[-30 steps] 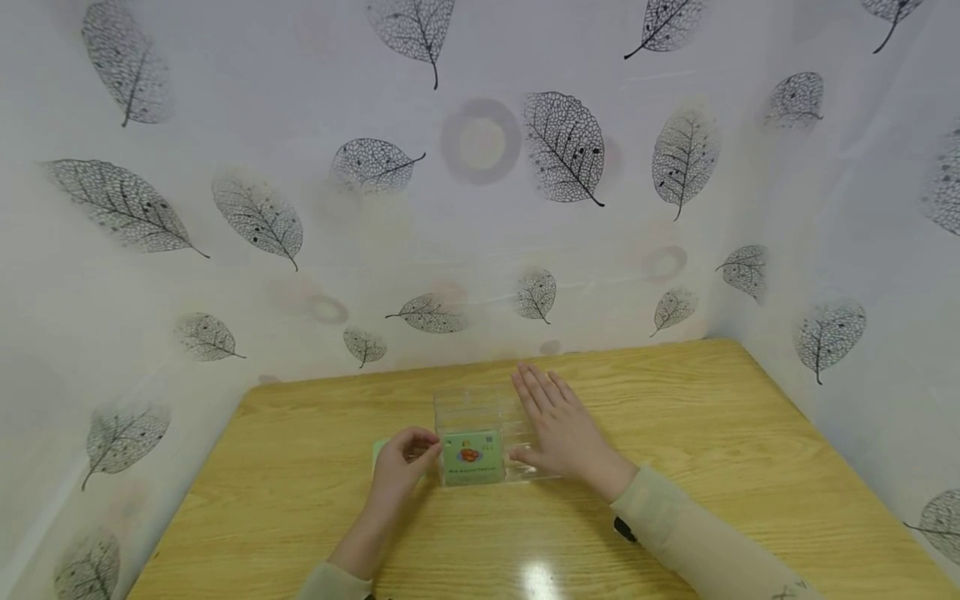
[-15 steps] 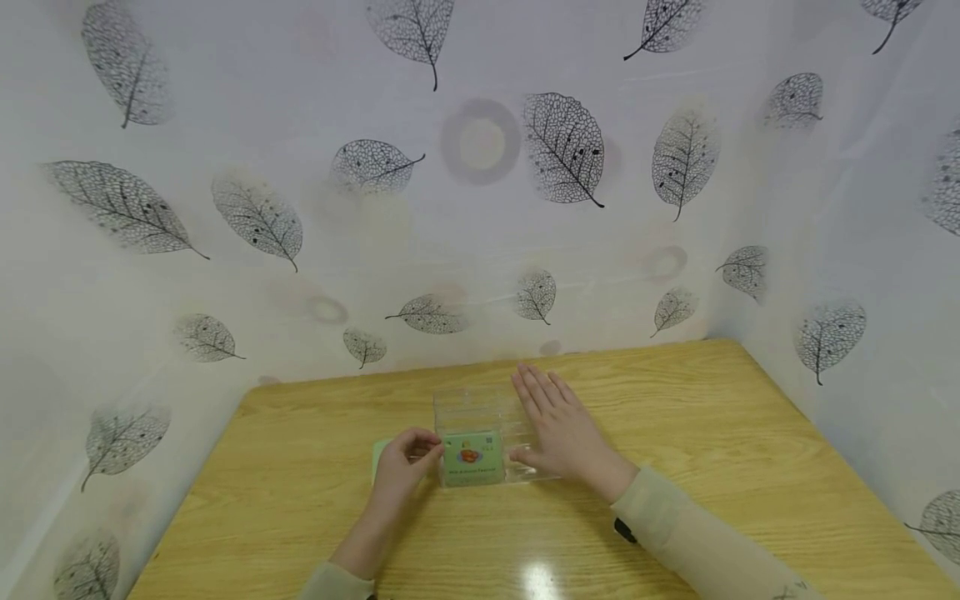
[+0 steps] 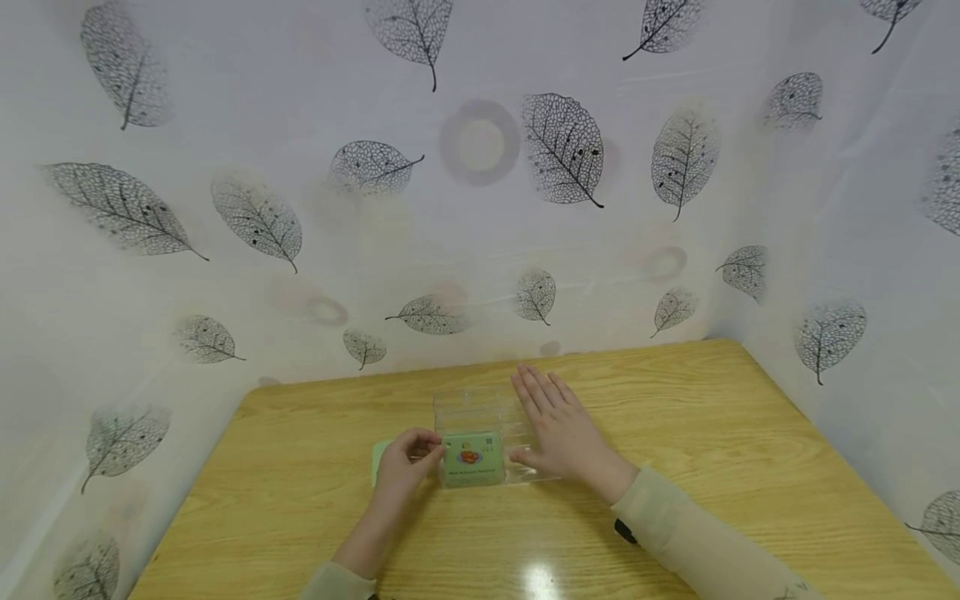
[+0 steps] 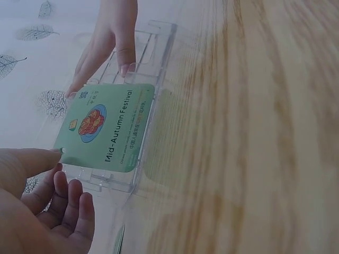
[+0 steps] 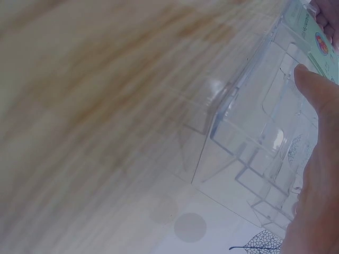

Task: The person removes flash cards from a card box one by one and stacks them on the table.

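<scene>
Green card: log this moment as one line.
left hand: pinches card corner | right hand: rests on clear box | card: picture showing, box's left part

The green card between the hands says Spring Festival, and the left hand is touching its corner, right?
Not quite: the green card says "Mid-Autumn Festival", as the left wrist view shows. The left hand is indeed touching its corner.
</scene>
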`<action>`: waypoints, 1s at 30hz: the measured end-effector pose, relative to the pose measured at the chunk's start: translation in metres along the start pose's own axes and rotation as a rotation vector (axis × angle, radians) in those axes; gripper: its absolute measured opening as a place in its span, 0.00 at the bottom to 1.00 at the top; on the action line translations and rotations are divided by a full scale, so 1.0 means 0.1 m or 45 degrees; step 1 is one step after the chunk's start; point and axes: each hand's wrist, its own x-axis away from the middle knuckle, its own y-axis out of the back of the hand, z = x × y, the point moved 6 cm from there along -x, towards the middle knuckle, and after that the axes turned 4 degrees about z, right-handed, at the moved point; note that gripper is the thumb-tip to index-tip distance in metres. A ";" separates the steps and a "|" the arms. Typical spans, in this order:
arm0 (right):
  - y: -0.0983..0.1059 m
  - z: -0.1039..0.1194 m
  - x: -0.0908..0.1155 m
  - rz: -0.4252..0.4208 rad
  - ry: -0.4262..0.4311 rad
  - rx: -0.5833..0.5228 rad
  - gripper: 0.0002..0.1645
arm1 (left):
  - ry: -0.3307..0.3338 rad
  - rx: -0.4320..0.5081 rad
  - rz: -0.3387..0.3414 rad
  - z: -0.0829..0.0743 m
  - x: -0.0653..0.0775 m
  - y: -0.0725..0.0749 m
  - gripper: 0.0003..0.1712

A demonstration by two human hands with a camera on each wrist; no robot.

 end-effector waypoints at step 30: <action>-0.02 0.00 -0.01 0.031 -0.007 -0.008 0.72 | -0.016 -0.009 -0.018 0.00 -0.01 -0.01 0.05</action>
